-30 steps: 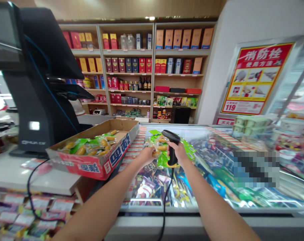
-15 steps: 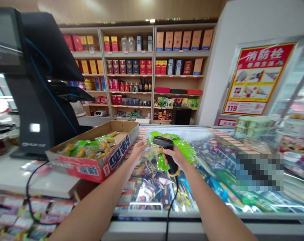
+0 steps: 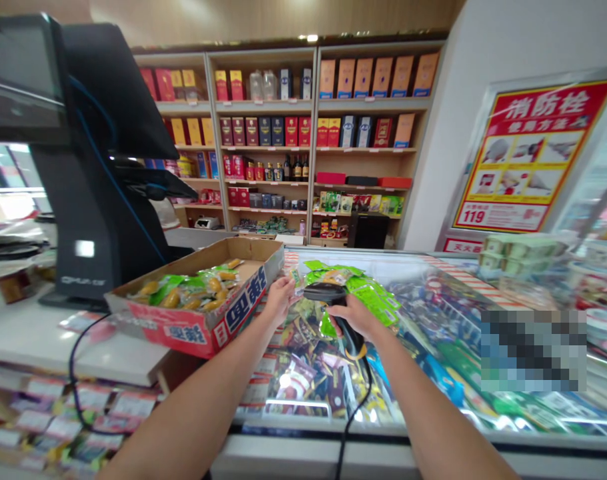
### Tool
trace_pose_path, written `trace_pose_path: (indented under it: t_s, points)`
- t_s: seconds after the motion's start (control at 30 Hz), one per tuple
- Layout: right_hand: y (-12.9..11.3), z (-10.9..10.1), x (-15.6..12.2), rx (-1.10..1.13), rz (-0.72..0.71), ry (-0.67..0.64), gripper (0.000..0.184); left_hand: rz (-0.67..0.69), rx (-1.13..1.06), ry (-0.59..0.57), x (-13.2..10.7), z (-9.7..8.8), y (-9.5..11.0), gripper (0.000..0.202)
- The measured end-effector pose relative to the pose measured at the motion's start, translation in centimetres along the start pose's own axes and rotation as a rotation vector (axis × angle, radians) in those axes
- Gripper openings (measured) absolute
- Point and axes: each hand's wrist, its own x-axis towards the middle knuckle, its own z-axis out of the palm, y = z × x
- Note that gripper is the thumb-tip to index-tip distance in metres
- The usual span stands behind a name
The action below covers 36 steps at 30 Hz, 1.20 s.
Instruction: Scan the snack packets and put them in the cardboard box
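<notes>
My right hand (image 3: 356,317) is closed round the handle of a black barcode scanner (image 3: 333,307), whose head points left at a clear snack packet. My left hand (image 3: 279,297) pinches that packet (image 3: 303,293) by its left edge and holds it up just right of the cardboard box. A pile of green snack packets (image 3: 371,293) lies behind both hands on the glass freezer lid (image 3: 433,313). The open cardboard box (image 3: 203,303) with more green and yellow packets sits on the counter, overhanging its edge.
A black checkout terminal (image 3: 83,167) stands on the white counter (image 3: 43,340) at the left. The scanner cable (image 3: 356,407) hangs down in front. Shelves of boxes and bottles (image 3: 293,133) line the back wall. Cups (image 3: 518,250) sit at the right.
The scanner head has tipped from upright to pointing left. My left hand has lifted one packet off the pile and moved it left toward the box.
</notes>
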Motion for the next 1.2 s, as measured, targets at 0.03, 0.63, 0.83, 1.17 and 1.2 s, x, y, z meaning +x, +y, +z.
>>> trace_pose_path:
  t_s: [0.03, 0.63, 0.83, 1.17, 1.2]
  points:
    - [0.0, 0.0, 0.0, 0.0, -0.002, -0.003, 0.022, 0.008, 0.006, 0.001, 0.0, 0.0, 0.0, 0.044]
    - [-1.3, 1.9, 0.5, 0.191, -0.071, -0.019, 0.019, 0.436, 0.435, 0.085, -0.5, 0.4, 5.9, 0.026]
    - [-5.7, 6.7, 2.9, 0.202, -0.122, -0.081, 0.021, 0.633, 0.958, 0.353, -2.1, -3.1, 13.8, 0.023]
    - [-7.5, 11.9, 4.1, 0.217, -0.145, -0.188, 0.023, 0.812, 1.259, 0.756, -5.1, -5.1, 15.8, 0.049]
    - [-7.1, 11.5, 4.1, 0.228, -0.141, -0.162, 0.022, 0.84, 1.242, 0.715, -5.1, -4.6, 15.3, 0.048]
